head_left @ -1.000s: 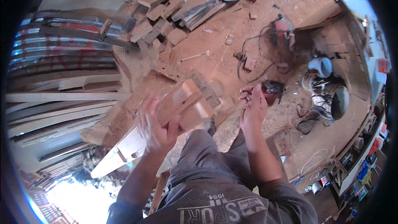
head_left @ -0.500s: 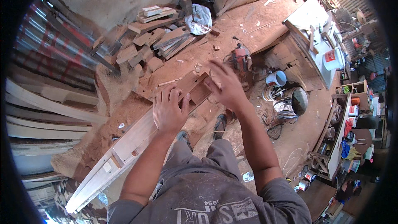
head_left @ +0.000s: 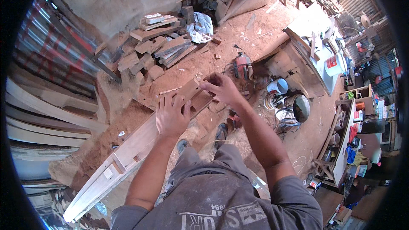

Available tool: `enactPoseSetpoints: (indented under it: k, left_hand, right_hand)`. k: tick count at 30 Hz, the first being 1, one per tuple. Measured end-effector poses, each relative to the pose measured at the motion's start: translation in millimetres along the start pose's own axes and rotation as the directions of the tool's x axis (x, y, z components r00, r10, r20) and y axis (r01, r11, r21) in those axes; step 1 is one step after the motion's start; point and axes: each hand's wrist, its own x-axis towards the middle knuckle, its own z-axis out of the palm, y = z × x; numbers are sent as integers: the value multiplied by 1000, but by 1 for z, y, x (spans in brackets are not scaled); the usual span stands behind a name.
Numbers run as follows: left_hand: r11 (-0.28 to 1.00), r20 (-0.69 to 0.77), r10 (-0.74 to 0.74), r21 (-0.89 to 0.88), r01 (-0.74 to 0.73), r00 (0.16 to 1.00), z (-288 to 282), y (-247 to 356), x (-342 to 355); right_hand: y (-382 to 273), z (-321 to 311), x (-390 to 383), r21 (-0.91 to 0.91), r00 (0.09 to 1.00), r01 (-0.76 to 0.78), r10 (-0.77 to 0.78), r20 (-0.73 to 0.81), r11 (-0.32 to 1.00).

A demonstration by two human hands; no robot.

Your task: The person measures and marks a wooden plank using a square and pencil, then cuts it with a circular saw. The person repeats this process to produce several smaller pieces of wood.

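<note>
My left hand [head_left: 172, 117] grips a brown wooden block [head_left: 188, 87] at the upper end of a long, pale, tapered wooden piece [head_left: 119, 153], which runs diagonally down to the lower left. Its fingers are curled over the block. My right hand [head_left: 219, 87] is at the block's far end, with thumb and fingers drawn together; what they hold, if anything, is hidden. Below, my shoes [head_left: 220, 135] stand on the sawdust-covered floor near a red and black object [head_left: 234, 119].
Offcuts [head_left: 151, 51] and a white sack [head_left: 199, 27] lie ahead. Curved boards [head_left: 47, 102] lean at left. At right are a red power tool with a cord [head_left: 242, 66], buckets [head_left: 277, 86], a large drum [head_left: 301, 110], a cluttered white-topped bench [head_left: 315, 47] and shelving with containers [head_left: 341, 136].
My right hand has come from the side onto the end of the wooden piece; its fingers, spread half a second ago, are now drawn together. The view has swung, showing more of the right side.
</note>
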Motion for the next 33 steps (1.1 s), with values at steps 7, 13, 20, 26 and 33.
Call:
enactPoseSetpoints:
  k: [7, 13, 20, 26, 33]
  left_hand:
    - [1000, -9, -8, 18, 8, 1000, -2, -1, -2]
    - [999, -40, 42, 3, -42, 998, 15, -13, 1]
    - [989, 7, 145, -7, -145, 989, 20, -26, -1]
    - [993, 105, 118, -24, -116, 987, 29, -26, -1]
    - [955, 104, 36, -298, -4, 994, 22, -46, 1]
  right_hand:
    - [41, 34, 3, 894, 983, -80, 185, -3, 441]
    - [0, 35, -16, 428, 958, 92, 37, -284, 899]
    - [11, 74, -12, 7, 696, 326, -235, -679, 945]
    - [37, 74, 1, -69, 608, 344, -278, -744, 937]
    - [116, 42, -85, 89, 788, 156, -69, -612, 984]
